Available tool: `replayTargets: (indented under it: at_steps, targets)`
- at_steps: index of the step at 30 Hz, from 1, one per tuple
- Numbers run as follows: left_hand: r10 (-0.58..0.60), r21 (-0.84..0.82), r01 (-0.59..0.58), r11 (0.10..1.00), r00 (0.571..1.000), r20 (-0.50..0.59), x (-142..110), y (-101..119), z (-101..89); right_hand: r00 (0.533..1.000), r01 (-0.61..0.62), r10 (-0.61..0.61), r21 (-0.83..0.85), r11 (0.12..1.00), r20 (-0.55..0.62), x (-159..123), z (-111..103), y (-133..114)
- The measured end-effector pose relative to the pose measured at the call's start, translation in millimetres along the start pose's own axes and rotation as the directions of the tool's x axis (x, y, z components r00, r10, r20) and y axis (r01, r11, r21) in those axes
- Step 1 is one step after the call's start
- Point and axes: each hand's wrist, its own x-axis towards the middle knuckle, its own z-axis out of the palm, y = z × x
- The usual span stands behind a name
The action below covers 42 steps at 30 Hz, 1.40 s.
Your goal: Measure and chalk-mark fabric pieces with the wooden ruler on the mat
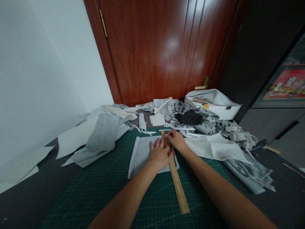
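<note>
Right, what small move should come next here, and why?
Perhaps press the wooden ruler down more firmly with the left hand, which is spread on the grey fabric at the ruler. The ruler lies near the fabric's right edge, with the right hand at its far end, so it might shift.

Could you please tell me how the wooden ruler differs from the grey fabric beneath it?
The wooden ruler is tan, long and narrow; the grey fabric is paler and broader. The wooden ruler lies on top, reaching past the near edge, while the grey fabric lies partly beneath. Both lie over the green mat.
</note>
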Motion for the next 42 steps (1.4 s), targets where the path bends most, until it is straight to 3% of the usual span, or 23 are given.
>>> replayTargets:
  at_steps: [7,21,42]
  targets:
    - [0.0,-0.003,0.0,1.0,1.0,-0.026,0.4,0.0,2.2,0.998,0.011,0.001,-0.215,0.977,0.059,12.3,-7.0,-7.5]
    - [-0.009,-0.028,0.009,1.0,1.0,-0.002,0.9,1.0,0.6,0.994,-0.074,0.093,-0.26,0.963,0.06,27.4,2.6,-7.9]
    - [-0.05,0.005,0.05,0.999,0.998,0.024,2.1,5.3,-2.9,0.991,-0.027,0.068,-0.314,0.949,0.119,9.9,-9.6,-16.8]
